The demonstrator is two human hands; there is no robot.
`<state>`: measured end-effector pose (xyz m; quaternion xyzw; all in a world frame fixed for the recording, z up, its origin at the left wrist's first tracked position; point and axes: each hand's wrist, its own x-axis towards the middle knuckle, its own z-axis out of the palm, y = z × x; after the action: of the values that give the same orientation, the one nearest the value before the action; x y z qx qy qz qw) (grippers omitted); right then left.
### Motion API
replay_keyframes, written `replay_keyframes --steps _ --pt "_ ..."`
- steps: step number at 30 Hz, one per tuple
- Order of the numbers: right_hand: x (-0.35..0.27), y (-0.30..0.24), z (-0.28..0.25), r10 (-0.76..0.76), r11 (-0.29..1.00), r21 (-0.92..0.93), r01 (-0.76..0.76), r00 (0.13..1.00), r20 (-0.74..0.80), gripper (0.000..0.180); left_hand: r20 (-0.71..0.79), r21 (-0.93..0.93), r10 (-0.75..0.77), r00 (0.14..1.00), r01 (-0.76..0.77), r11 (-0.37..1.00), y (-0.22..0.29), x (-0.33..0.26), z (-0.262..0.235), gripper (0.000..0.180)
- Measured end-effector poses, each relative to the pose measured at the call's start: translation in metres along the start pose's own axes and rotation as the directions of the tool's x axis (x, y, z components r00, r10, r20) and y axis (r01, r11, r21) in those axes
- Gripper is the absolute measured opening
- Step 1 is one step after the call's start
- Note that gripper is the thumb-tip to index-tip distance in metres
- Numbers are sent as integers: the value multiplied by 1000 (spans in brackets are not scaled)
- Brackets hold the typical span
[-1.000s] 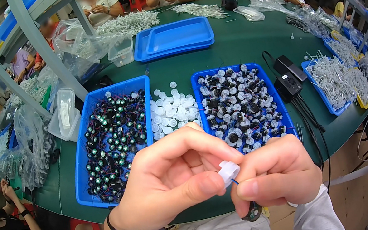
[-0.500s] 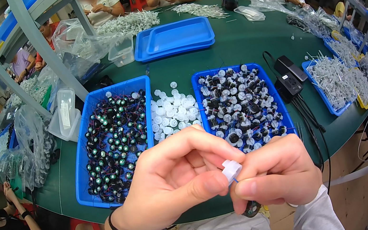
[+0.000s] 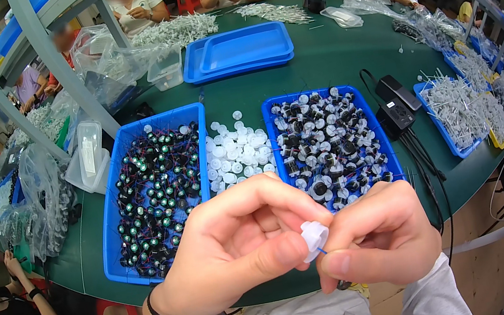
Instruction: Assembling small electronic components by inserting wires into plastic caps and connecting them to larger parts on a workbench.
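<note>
Both hands meet near the bottom edge, in front of the table (image 3: 330, 66). Left hand (image 3: 240, 251) and right hand (image 3: 380, 236) pinch one small white cap (image 3: 315, 237) between them – left thumb and fingers closed on its left side, right thumb and forefinger closed on its right. A thin blue wire (image 3: 323, 251) shows just under the cap, by the right thumb.

Containers beyond the hands, L to R:
- left tray (image 3: 115, 199), blue – dark round parts w/ green faces and thin wires.
- loose pile of white caps (image 3: 235, 153) on the green top, between the two trays.
- right tray (image 3: 271, 111), blue – black-and-white round parts.
- far right tray (image 3: 434, 122) – grey-white thin pieces.

Far centre: empty blue trays (image 3: 241, 50), stacked. Clear tubs (image 3: 90, 157) sit left of the left tray. Black adapter (image 3: 396, 101) w/ cables lies right of the right tray.
</note>
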<state>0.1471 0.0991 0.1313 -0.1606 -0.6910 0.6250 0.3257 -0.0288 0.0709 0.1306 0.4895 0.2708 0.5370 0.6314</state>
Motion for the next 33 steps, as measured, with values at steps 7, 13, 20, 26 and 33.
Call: replay_keyframes --steps 7,13,20,26,33 --pt "1 -9 0 13 994 -111 -20 998 -67 8 176 -212 -14 984 52 976 -2 -1 -13 24" --pt "-1 -7 5 -14 994 -109 -2 989 -147 9 177 -214 -16 984 54 975 -1 -1 -13 24" --pt "1 -10 2 -20 990 -144 6 995 -96 7 -10 -13 10 1000 -10 1000 2 -1 3 40" --pt "2 -7 -3 -46 984 -171 46 999 7 7 199 -230 38 979 9 973 -6 -2 -13 27" --pt "2 2 -2 -88 995 -56 88 996 -10 9 205 -253 42 978 12 967 -6 -3 -13 27"
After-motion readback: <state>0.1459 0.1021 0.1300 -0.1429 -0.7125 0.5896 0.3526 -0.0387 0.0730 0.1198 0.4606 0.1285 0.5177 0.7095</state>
